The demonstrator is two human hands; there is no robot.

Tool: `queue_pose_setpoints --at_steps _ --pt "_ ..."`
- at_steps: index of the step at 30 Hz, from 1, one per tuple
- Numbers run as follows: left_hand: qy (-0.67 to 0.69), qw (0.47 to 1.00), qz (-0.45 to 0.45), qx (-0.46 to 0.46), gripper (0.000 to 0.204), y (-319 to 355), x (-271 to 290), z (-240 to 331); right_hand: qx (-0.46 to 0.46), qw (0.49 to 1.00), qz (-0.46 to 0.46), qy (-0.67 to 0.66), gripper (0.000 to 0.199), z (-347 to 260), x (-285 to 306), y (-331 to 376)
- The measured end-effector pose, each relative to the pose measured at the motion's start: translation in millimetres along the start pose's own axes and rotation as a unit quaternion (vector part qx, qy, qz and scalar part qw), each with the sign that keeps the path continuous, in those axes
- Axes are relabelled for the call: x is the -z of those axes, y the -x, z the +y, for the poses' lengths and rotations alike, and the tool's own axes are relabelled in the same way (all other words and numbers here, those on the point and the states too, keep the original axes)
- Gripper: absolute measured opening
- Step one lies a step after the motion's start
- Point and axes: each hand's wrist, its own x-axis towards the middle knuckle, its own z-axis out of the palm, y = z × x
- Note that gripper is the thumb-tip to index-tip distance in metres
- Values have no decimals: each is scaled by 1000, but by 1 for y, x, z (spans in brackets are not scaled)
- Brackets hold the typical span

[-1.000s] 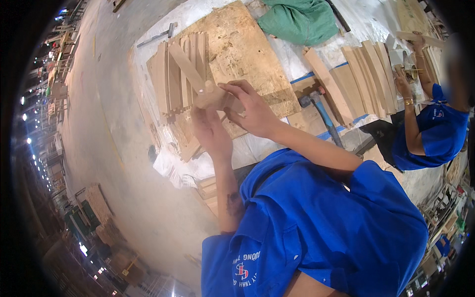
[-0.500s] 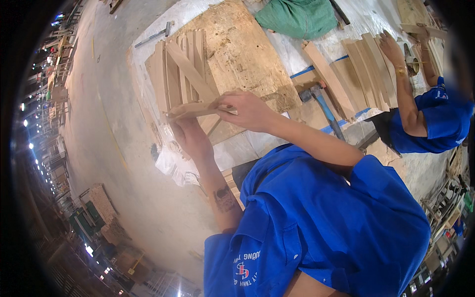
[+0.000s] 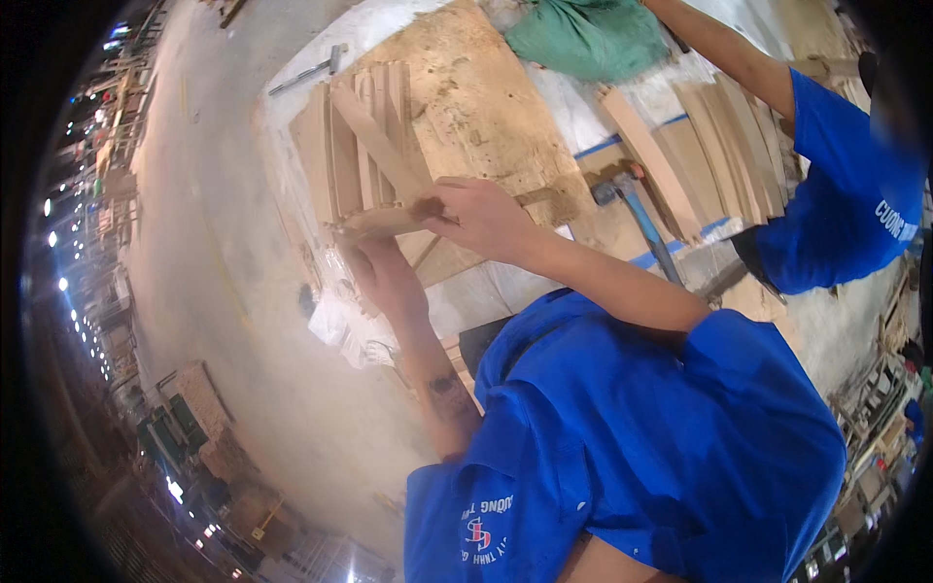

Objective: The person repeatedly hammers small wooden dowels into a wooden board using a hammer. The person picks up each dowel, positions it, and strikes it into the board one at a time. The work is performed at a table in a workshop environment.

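A short strip of pale wood (image 3: 382,223) is held across the near end of a wood stack. My left hand (image 3: 384,277) is closed on it from below, at its left part. Over its right end, my right hand (image 3: 483,219) is closed with fingers bent. At those fingertips shows a small dark brown thing (image 3: 426,208), too blurred to name. Just beyond both hands lies the stack of pale wooden strips (image 3: 335,146), with one strip (image 3: 374,136) slanting across the top.
A worn plywood board (image 3: 466,87) lies under the stack. To the right are a hammer (image 3: 637,214) with a blue handle and more wooden strips (image 3: 729,146). A green sack (image 3: 588,39) stands at the back. A co-worker in a blue shirt (image 3: 846,194) reaches toward it.
The co-worker's arm has swung from the right-hand strips to the green sack. The dark brown thing at my right fingertips shows more clearly. My hands have barely moved.
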Motion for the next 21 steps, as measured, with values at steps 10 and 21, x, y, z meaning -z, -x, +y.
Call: queue_pose_setpoints --at_steps 10,21 --pt "13 999 -32 -42 45 -6 -32 -5 37 998 5 45 19 -9 1 2" --pt "38 994 70 -73 30 0 -36 -13 -304 944 -33 123 33 83 77 96"
